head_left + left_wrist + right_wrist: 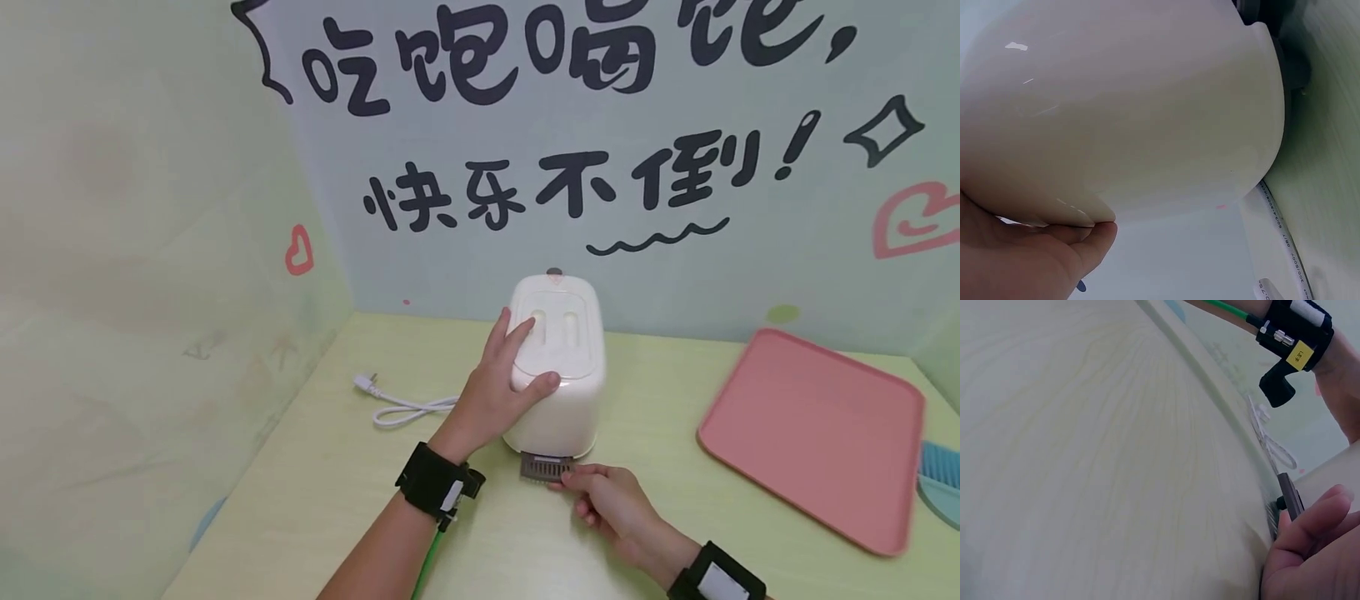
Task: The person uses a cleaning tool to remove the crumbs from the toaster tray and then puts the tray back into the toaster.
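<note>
Right grip (615,504) clamped on ribbed grey piece (543,468), left grip (497,390) spread apart against glossy, round-cornered white toaster (567,410)

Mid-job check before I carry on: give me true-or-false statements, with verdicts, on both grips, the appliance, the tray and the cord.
1. The left grip touches the white appliance. True.
2. The right grip holds nothing. False: it pinches the grey slotted piece.
3. In the head view, the pink tray lies left of the appliance. False: it lies right.
4. The white cord lies looped on the table. True.
</note>
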### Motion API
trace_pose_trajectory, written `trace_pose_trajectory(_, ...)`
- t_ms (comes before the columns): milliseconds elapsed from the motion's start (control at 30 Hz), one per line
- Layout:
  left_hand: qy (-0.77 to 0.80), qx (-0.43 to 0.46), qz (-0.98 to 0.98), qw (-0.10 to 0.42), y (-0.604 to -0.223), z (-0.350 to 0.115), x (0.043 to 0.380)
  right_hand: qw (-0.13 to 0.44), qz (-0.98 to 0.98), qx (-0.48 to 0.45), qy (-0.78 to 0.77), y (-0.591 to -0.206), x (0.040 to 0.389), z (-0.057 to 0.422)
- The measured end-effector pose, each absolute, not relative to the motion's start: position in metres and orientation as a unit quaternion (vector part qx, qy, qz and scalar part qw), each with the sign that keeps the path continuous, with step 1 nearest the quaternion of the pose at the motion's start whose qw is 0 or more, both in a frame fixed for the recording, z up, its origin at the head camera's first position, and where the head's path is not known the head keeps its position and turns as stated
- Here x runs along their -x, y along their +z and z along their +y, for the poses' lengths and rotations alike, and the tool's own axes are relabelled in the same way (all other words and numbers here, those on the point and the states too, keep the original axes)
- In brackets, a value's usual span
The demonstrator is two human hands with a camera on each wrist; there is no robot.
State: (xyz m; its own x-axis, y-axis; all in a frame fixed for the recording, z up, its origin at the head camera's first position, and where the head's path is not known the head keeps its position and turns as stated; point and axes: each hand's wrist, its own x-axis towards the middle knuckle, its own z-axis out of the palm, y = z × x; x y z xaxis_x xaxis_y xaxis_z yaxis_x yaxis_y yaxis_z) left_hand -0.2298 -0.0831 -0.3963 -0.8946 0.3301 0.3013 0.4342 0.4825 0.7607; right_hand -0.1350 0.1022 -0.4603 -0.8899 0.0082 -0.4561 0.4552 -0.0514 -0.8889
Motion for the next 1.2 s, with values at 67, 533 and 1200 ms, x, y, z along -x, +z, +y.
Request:
trace_pose_trajectory(67, -0.458, 0.220, -0.860, 0.057, -0.396, -0.084, 0.229, 0.167, 0.663, -0.166, -0.710, -0.461, 0.134, 0.103)
trace_pose_trajectory(533, -0.460, 0.220, -0.858, 0.055, -0.396, -0.084, 0.228, 0.233, 0.629, -0.106, -0.734, -0.460, 0.143, 0.108)
trace_pose_trajectory(1200, -0.460, 0.220, -0.859, 0.056, -0.394, -0.083, 0.228, 0.252, 0.601, -0.096, -0.753, -0.460, 0.142, 0.114)
